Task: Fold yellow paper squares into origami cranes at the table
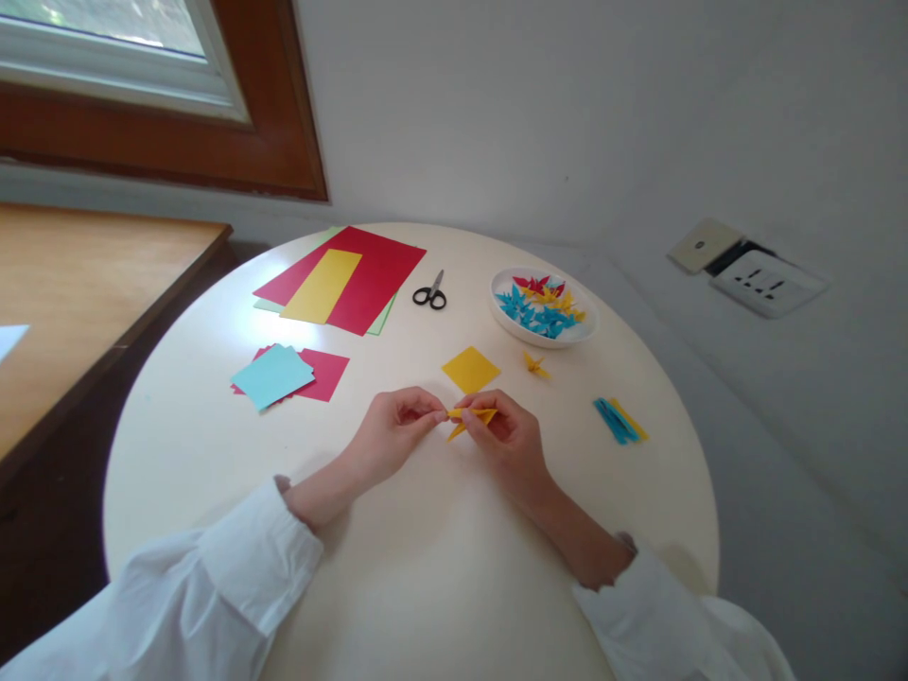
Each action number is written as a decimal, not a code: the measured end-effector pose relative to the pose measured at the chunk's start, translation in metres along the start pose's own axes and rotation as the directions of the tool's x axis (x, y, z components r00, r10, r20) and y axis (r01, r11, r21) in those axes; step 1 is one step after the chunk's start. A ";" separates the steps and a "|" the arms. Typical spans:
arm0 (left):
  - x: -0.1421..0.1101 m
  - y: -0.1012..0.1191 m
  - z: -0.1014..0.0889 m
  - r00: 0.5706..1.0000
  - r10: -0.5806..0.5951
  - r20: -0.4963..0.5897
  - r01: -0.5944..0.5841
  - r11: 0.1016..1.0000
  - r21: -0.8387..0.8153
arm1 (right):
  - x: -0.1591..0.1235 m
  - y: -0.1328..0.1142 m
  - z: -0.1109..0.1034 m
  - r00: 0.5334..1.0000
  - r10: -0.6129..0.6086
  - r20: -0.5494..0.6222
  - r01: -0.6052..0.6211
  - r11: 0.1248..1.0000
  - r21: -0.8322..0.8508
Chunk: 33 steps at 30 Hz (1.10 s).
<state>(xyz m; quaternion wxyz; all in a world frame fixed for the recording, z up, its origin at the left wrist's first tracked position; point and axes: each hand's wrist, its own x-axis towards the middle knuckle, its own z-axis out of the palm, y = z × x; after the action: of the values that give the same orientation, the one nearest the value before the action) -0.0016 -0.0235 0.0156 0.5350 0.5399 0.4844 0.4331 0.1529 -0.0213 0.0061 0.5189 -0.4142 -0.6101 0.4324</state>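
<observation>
A folded yellow origami paper crane (474, 415) is held over the table between my two hands. My left hand (397, 426) pinches its left tip between thumb and fingertips. Closed round its body is my right hand (507, 437), thumb on the near side; the fingers hide part of the folds. One pointed flap hangs down between the hands. Just beyond my fingers lies a square yellow sheet (471, 368). A finished-looking small yellow crane (536, 365) rests to the right of that sheet.
A white dish (543, 341) holds several red, yellow and blue cranes. Black-handled scissors (429, 295) lie beside large red sheets (383, 270) with a yellow strip (323, 287) on top. Light-blue squares (273, 375) are at left, narrow blue and yellow pieces (619, 421) at right.
</observation>
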 end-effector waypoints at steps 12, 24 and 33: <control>0.000 -0.001 0.000 1.000 0.017 -0.018 -0.018 0.998 -0.063 | -0.002 0.000 -0.002 0.999 -0.046 0.010 0.047 0.992 -0.113; 0.000 -0.001 0.000 0.999 -0.026 -0.026 0.022 0.991 -0.132 | -0.003 -0.002 -0.003 0.994 -0.107 0.003 0.106 0.979 -0.177; -0.001 0.001 -0.001 0.999 -0.042 -0.006 0.041 0.998 -0.055 | -0.003 0.000 -0.005 0.995 -0.096 0.030 0.099 0.980 -0.172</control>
<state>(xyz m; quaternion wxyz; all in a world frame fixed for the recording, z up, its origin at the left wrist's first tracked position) -0.0028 -0.0238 0.0164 0.5570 0.5133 0.4852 0.4369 0.1579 -0.0238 0.0055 0.4951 -0.4226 -0.6704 0.3562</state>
